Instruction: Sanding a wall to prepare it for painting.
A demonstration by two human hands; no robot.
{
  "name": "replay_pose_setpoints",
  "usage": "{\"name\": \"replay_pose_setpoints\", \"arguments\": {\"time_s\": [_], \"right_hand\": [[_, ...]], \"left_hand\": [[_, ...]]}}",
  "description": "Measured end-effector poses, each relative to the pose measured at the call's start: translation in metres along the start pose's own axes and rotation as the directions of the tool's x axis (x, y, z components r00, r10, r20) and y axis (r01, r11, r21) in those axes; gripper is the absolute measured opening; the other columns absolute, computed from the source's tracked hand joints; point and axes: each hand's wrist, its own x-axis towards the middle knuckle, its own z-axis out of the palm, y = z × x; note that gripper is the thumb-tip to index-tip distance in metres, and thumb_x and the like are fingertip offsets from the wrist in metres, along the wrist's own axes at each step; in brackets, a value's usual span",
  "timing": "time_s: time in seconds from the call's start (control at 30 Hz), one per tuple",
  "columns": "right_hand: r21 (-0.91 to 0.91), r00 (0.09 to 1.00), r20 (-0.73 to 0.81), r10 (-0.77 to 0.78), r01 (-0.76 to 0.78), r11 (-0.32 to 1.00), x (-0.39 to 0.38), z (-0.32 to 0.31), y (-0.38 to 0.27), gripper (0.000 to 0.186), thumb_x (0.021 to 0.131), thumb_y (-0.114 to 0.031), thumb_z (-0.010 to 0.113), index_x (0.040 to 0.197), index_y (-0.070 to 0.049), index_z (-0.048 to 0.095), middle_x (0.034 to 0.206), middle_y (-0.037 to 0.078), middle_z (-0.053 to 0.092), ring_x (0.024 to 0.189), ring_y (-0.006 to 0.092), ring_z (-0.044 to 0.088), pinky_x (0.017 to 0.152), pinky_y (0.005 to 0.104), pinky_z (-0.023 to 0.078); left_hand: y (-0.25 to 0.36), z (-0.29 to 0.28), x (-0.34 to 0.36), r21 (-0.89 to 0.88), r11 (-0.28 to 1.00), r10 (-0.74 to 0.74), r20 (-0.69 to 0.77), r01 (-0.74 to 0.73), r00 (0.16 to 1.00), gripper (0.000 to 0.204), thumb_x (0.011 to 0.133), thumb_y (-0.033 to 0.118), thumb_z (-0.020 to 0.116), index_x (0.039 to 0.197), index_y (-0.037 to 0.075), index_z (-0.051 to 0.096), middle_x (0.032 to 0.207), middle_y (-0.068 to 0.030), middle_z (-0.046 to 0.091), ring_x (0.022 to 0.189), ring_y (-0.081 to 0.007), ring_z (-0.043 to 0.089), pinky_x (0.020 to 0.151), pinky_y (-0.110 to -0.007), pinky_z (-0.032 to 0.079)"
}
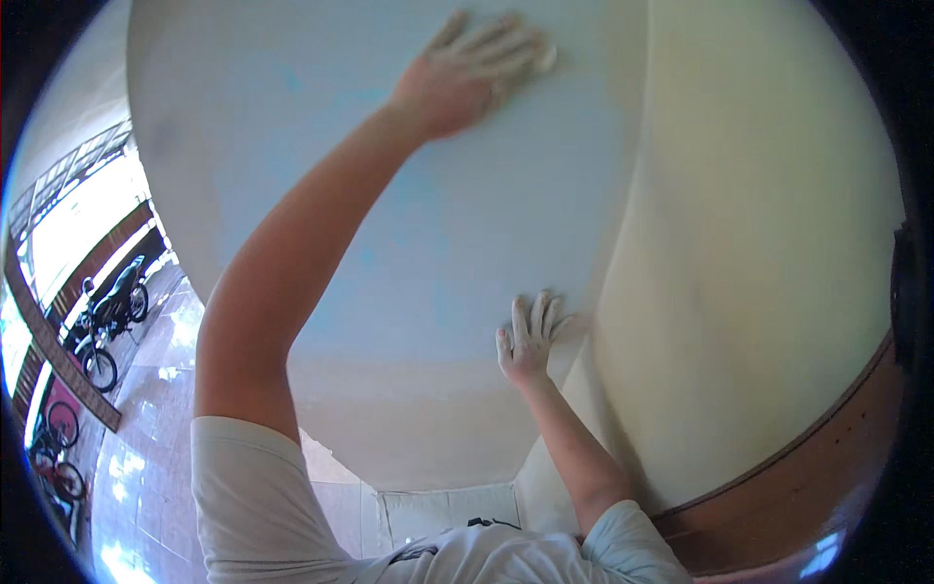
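Note:
My left hand (477, 73) is raised high against a pale blue-grey wall panel (418, 224). Its fingers press together along the surface, dusted white and slightly blurred. A small pale edge (547, 59) shows at the fingertips; what lies under the hand is hidden. Lower down and to the right, my right hand (530, 341) rests on the same panel near the corner. Its whitened fingers are spread, with nothing visible in them.
A cream wall (749, 224) meets the panel at a corner on the right, above a brown band (788, 496). Shiny floor tiles (146, 428) lie at left, with a motorcycle (112, 311) and a bicycle (60, 438) beyond a curved bar (58, 350).

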Motion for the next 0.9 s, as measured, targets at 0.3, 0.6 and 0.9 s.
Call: {"name": "replay_pose_setpoints", "arguments": {"time_s": [0.3,0.6,0.9], "right_hand": [[-0.309,0.950,-0.025,-0.310,0.288,0.907,0.183,-0.042,-0.034,0.057,0.092,-0.042,0.049,0.145,-0.019,0.047,0.157,0.015,0.031,0.146,0.0419,0.019,0.112,0.0699,0.002],[-0.350,0.928,-0.176,-0.329,0.254,0.902,0.296,-0.088,-0.016,0.060,0.097,-0.046,0.042,0.153,-0.029,0.030,0.162,0.005,0.021,0.149,0.0333,0.017,0.115,0.0650,0.010],[-0.352,0.943,-0.244,-0.228,0.133,0.927,0.286,-0.075,-0.026,0.060,0.099,-0.046,0.037,0.154,-0.024,0.028,0.161,0.009,0.022,0.149,0.0345,0.017,0.115,0.0635,0.011]], "left_hand": [[-0.088,-0.056,-0.048,0.044,0.901,-0.433,0.025,0.432,0.901,0.051,0.101,0.027,0.043,0.150,0.017,0.035,0.155,-0.0061,0.035,0.146,-0.0275,0.025,0.118,-0.052,0.021],[-0.185,-0.096,-0.163,0.071,0.662,-0.741,-0.084,0.746,0.666,0.054,0.099,0.022,0.040,0.152,0.017,0.032,0.158,-0.0085,0.030,0.148,-0.0293,0.021,0.120,-0.051,0.012],[-0.138,-0.053,-0.273,0.126,0.650,-0.700,-0.284,0.749,0.655,0.054,0.101,0.033,0.040,0.152,0.019,0.033,0.158,-0.0052,0.031,0.147,-0.0324,0.023,0.119,-0.054,0.014]]}}
